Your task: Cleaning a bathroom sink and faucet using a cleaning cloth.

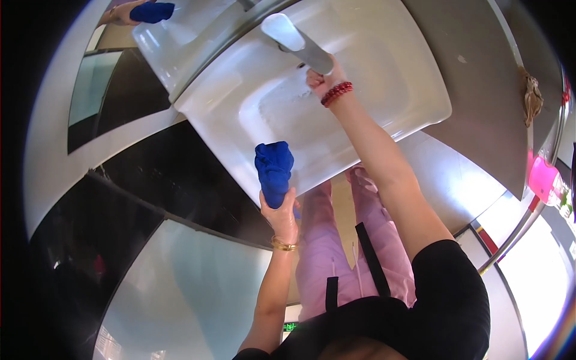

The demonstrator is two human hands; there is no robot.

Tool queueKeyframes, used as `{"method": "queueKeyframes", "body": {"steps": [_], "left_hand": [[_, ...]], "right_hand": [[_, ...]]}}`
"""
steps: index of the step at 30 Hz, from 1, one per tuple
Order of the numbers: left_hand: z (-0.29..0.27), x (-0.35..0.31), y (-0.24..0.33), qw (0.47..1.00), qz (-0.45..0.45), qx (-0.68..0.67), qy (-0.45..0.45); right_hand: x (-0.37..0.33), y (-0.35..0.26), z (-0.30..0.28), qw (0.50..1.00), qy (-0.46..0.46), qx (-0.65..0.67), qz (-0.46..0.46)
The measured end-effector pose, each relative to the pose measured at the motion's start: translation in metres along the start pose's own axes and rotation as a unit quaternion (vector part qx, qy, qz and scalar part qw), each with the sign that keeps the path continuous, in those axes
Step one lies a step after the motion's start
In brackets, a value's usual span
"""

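My left hand (281, 217) is closed round the lower end of a bunched blue cloth (275, 170), which stands up from my grip over the near left rim of the white washbasin (207, 111). Inside the basin, my right hand (331, 76) is directly under the spout of the silver tap (309, 51), its fingers curled in. The spout end covers part of that hand; I make out nothing in its fingers. A wet-looking patch shows on the basin floor beside it. Red beads circle my right wrist, and gold bangles my left.
A mirror (180, 45) behind the basin reflects a hand with the blue cloth. Grey panel (474, 78) stands right of the basin, with a brown rag (531, 99) hanging at its edge. Farther right are a pink bottle (544, 180) and a metal pole (510, 240). Dark tiles line the left.
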State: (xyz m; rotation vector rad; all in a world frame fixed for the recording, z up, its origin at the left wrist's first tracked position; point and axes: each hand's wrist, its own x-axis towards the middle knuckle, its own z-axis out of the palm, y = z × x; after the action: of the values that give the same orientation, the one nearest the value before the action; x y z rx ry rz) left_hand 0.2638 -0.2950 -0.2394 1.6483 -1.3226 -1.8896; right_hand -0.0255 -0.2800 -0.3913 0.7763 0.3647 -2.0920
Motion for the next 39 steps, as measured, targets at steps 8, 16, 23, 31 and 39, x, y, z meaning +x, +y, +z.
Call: {"method": "queueKeyframes", "body": {"steps": [8, 16, 23, 31, 39], "left_hand": [[-0.011, -0.003, 0.011, 1.0, 0.002, 0.002, 0.014], [-0.029, -0.004, 0.011, 0.999, 0.013, -0.033, 0.027], [-0.035, -0.004, 0.008, 0.999, -0.004, -0.043, 0.015], [-0.048, -0.002, 0.006, 0.998, -0.005, -0.041, 0.038], [-0.048, -0.003, 0.012, 0.998, 0.002, -0.046, 0.041]], "right_hand": [[-0.012, 0.059, 0.04, 0.982, -0.005, -0.023, -0.188], [-0.018, 0.113, 0.075, 0.981, 0.008, -0.192, -0.004], [-0.021, -0.006, -0.015, 0.974, 0.06, 0.05, -0.213], [0.001, 0.11, 0.056, 0.982, -0.062, -0.174, -0.047], [-0.043, 0.154, 0.03, 0.926, 0.015, -0.366, 0.092]]}}
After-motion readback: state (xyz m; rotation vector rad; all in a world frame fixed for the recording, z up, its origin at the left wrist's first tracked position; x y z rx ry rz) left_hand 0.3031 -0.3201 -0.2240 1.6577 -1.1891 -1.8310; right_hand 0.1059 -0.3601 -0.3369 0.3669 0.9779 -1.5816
